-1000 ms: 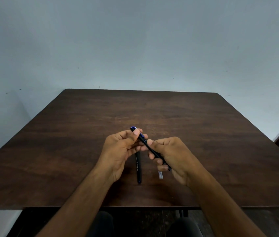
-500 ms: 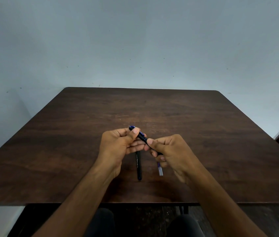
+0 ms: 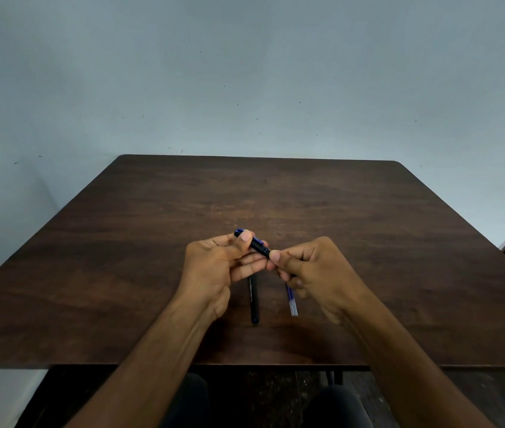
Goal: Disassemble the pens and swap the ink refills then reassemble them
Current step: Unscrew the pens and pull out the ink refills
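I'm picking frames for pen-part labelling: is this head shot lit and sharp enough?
Head view: dim, even light, no glare; the black pen on the table blends in, though its print is legible; wide-angle bends the table's edges; the hands cast soft shadows.

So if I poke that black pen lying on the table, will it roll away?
Probably, a little. The black pen looks round and smooth, and it lies flat on the bare wooden table with nothing against it, so a sideways poke would likely roll it. It looks slim, so likely light. It seems stiff, not bendy.
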A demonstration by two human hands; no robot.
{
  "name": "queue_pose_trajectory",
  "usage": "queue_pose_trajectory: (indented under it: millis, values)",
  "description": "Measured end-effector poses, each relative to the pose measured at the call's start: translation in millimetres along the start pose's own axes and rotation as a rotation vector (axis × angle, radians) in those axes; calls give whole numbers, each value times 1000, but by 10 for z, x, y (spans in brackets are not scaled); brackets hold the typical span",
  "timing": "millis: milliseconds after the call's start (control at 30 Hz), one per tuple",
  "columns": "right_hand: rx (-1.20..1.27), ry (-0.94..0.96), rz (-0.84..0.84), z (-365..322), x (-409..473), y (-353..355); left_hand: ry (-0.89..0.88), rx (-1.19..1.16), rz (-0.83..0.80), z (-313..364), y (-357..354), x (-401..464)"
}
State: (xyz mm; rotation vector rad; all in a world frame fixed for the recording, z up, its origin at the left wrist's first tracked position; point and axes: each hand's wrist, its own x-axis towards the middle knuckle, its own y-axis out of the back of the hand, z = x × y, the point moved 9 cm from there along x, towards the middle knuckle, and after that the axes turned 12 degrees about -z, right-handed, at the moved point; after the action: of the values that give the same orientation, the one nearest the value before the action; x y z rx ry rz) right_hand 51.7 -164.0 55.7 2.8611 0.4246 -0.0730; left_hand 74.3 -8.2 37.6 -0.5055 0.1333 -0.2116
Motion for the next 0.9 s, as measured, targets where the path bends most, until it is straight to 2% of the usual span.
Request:
queue_pose_trajectory:
  millis: [67,200,300,467,633,800,900]
  values:
    - [58,-11,-28,-9,15,-14,3,-6,-3,-8,1,3]
    - [-166,48,27,-79,5,28,-69,-26,106,172,162,40]
    - [-63,59,58,33,-16,73,-76,16,161,373,380,88]
    - [-9,44,89,153,-15,64,-47,165,111,300,323,56]
    - [23,31,84,192,-24,65,25,485,116,322,454,58]
    - [121,10,25,223,-39,-48,39,978,284,436,653,59]
    - [161,0,8,245,-28,-123,-2,1115,363,487,698,72]
